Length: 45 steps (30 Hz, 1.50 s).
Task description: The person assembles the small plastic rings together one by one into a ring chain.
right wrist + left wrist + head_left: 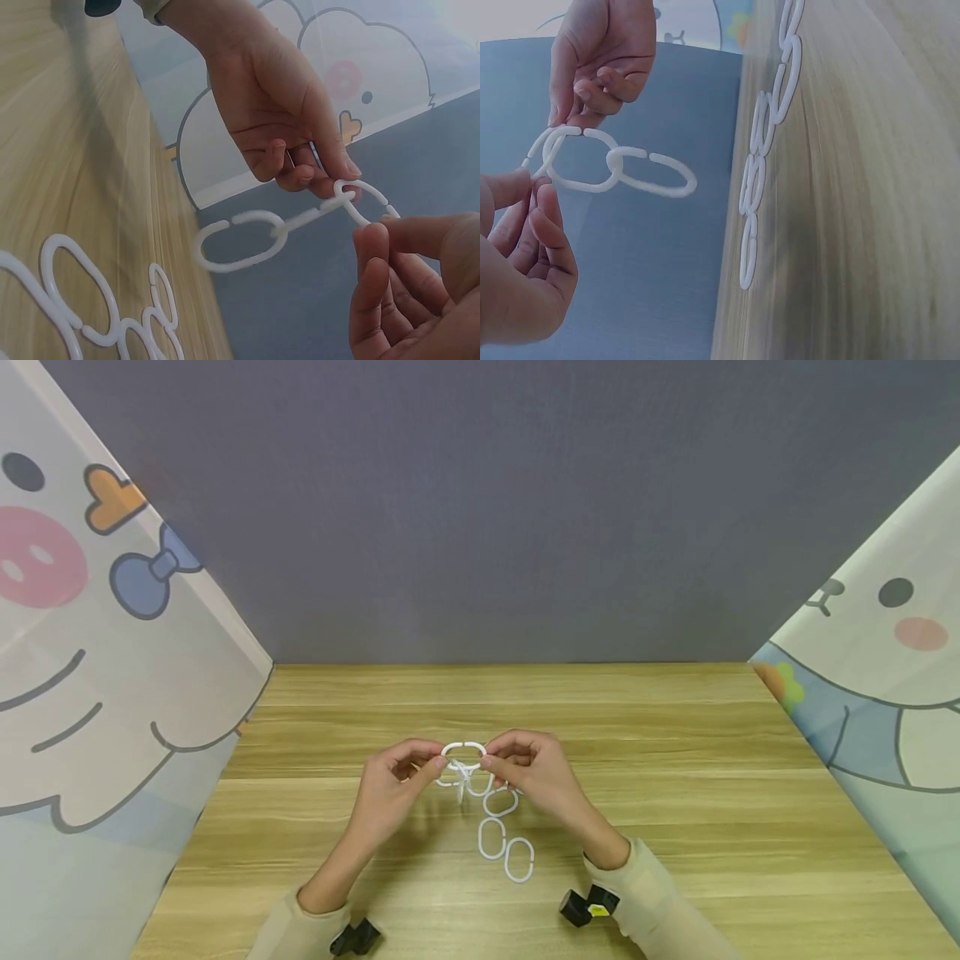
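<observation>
Above the table, my left hand (386,789) and my right hand (546,777) pinch opposite ends of one white oval link (463,744) between thumbs and fingers. In the left wrist view, a second link (592,187) hangs from it, and a third link (691,184) hangs from the second. Each of these has a small gap in its side. Beneath the hands, several similar white links (481,839) lie on the table; in the head view, the hanging chain overlaps part of them.
The wood-grain table (712,777) meets a grey panel (480,527) at its far edge. Cartoon-printed panels stand at the left (135,693) and right (900,677). A black wrist device (576,908) sits by the right sleeve, another (356,937) by the left.
</observation>
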Motion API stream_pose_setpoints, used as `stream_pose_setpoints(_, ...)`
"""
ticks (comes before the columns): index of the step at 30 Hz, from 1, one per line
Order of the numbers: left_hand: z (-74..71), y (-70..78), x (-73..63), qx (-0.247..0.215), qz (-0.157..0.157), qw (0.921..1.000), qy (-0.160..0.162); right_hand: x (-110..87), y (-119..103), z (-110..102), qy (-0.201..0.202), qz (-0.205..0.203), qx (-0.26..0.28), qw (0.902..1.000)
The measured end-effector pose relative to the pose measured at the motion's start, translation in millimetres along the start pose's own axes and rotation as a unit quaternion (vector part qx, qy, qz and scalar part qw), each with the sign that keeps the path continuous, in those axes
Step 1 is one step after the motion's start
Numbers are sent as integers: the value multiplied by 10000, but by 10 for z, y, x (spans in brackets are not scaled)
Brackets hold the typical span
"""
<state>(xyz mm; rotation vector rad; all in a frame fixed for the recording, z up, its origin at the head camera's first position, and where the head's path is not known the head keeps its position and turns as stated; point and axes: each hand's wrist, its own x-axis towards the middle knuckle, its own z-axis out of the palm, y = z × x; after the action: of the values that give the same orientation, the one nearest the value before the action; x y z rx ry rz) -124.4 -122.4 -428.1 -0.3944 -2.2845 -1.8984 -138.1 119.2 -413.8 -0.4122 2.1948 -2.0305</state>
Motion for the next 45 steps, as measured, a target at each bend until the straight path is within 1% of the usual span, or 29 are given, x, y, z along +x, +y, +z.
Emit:
stream_pose_setpoints(12, -25, -25, 5, 43, -33, 10000, 57, -18, 17, 10, -74, -59, -66, 9999)
stream_pose_setpoints(20, -61, -6, 7, 50, -82, 9999, 142, -65, 84, -60, -66, -169, -217, 9996)
stream_pose_setpoints(28, -66, -3, 3, 84, -21, 9998, 165, -192, 124, -159, -96, -199, -585, 9980)
stream_pose_setpoints(36, -68, 2, 10, 38, -39, 9998, 182, -352, 221, -256, -195, -383, -878, 9952)
stream_pose_setpoints(40, -64, 17, 9, 36, -31, 9998, 187, -429, 256, -298, -309, -399, -928, 9944)
stream_pose_setpoints(45, -69, 19, 9, 55, -123, 9998, 163, -499, 316, -352, -351, -296, -947, 9944)
